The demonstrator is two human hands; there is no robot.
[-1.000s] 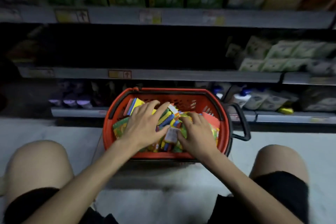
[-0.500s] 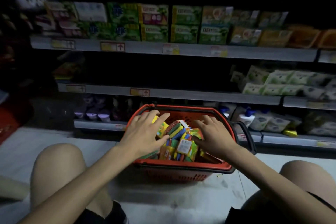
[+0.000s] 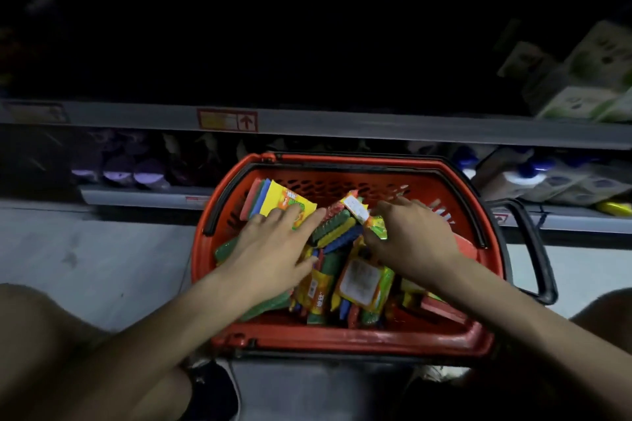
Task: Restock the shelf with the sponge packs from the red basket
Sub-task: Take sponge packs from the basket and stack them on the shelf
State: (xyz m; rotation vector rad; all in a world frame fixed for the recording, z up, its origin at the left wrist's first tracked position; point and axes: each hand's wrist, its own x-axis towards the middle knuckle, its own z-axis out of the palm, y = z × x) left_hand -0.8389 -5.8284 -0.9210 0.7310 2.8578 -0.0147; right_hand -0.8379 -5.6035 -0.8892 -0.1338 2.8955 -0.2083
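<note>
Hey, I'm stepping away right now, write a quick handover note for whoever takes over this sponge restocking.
Hands: the left hand is open, its fingers flat on the sponge packs, with the fingertips on a yellow pack. The right hand appears to pinch the white-labelled pack.
Things: every visible pack is in the red basket on the floor, in front of the shelf.
Done: no pack seen on the shelf, though its bay is too dark to be sure.
Left: lift the packs out and place them on the shelf.
</note>
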